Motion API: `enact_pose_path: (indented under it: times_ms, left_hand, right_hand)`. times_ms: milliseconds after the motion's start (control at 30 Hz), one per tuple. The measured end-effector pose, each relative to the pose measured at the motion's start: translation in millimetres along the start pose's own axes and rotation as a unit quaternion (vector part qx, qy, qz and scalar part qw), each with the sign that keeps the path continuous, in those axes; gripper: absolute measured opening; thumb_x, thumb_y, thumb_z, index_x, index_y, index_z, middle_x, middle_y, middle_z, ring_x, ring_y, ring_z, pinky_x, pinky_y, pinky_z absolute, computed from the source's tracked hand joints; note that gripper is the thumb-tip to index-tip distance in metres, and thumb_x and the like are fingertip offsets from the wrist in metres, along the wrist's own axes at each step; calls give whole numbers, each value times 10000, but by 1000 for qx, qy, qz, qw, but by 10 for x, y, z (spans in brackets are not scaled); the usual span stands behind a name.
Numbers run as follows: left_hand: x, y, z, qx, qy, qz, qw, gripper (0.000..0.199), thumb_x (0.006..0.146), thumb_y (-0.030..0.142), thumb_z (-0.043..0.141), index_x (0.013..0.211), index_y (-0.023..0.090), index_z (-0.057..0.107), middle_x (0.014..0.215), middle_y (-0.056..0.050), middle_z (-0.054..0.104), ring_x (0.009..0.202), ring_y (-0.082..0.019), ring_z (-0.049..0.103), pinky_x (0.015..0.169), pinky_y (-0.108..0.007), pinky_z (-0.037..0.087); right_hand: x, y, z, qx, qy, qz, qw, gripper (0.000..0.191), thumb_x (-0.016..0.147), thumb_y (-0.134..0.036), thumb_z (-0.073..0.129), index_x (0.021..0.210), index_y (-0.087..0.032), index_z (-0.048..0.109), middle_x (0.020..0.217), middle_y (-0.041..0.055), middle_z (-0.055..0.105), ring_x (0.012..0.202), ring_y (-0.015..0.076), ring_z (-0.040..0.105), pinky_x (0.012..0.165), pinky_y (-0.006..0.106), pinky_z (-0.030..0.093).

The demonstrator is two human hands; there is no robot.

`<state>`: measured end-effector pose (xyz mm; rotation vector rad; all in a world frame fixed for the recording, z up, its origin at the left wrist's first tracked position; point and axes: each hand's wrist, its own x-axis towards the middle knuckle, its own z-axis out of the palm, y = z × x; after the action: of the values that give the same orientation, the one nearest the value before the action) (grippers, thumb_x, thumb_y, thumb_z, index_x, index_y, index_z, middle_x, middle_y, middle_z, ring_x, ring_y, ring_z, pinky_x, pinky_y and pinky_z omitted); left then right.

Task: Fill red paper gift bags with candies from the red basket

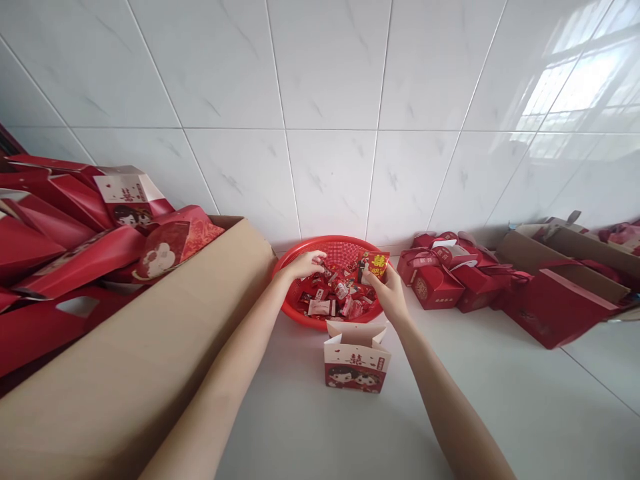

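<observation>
A round red plastic basket (320, 325) stands against the tiled wall, with several wrapped candies (341, 289) inside. Over its left side, my left hand (306, 264) has its fingers apart and nothing visible between them. At the basket's right side my right hand (388, 288) grips a red packet (379, 261) with yellow characters between thumb and fingers. In front of the basket, a small white and red paper box (356, 370) stands upright with its top open and two cartoon faces on its front.
To the left, a large cardboard carton (200, 293) holds several red folded boxes (80, 200). Several closed red gift boxes (437, 287) sit at the right, beside another carton (565, 267) and a red bag-like box (555, 307).
</observation>
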<state>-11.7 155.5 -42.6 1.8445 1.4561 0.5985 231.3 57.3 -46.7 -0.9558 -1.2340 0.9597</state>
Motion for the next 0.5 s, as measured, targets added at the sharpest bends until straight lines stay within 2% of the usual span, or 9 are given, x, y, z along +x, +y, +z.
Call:
enact_pose_path:
  times_ms: [67, 133, 233, 333, 433, 500]
  left_hand:
    - [8, -35, -3, 40, -19, -20, 999, 400, 610, 325, 737, 990, 203, 707, 1033, -66, 713, 961, -235, 638, 737, -269, 490]
    - [9, -53, 4, 75, -64, -40, 994, 252, 586, 334, 765, 788, 192, 717, 814, -37, 712, 779, -200, 631, 655, -255, 459]
    - [-4, -40, 29, 105, -142, -60, 982, 240, 498, 344, 833, 556, 191, 657, 540, 19, 605, 592, -153, 559, 589, -245, 416]
    - [-38, 14, 45, 96, -172, -46, 979, 264, 456, 331, 858, 535, 190, 650, 534, 32, 597, 593, -143, 549, 588, -236, 405]
    - [-80, 85, 41, 51, -156, -11, 986, 233, 538, 347, 818, 600, 182, 665, 620, 21, 640, 649, -143, 576, 603, -227, 413]
    - [-101, 128, 39, 10, -136, 5, 991, 245, 611, 379, 770, 633, 176, 635, 604, 16, 625, 625, -145, 584, 588, -234, 422]
  right_hand:
    - [-1, -3, -1, -1, 0, 0, 1000, 320, 736, -432, 692, 952, -201, 644, 961, 56, 740, 889, 261, 682, 782, 387, 552]
    - [-2, -2, -3, -2, 1, -3, 1000, 311, 737, -428, 692, 947, -204, 645, 956, 50, 741, 887, 256, 683, 786, 386, 553]
    - [1, 8, -4, -1, -5, -6, 1000, 302, 742, -429, 688, 941, -207, 645, 947, 46, 742, 882, 253, 682, 776, 379, 556]
    - [4, 20, -3, -5, -5, -5, 1000, 311, 742, -434, 690, 945, -205, 643, 942, 49, 738, 874, 252, 678, 760, 374, 555]
    - [2, 17, -2, -1, -5, -7, 1000, 310, 743, -428, 693, 953, -206, 644, 949, 47, 733, 879, 247, 674, 773, 375, 551]
    - [-2, 7, -2, 3, -5, -3, 1000, 304, 742, -432, 694, 936, -204, 643, 924, 45, 730, 855, 243, 672, 768, 377, 551]
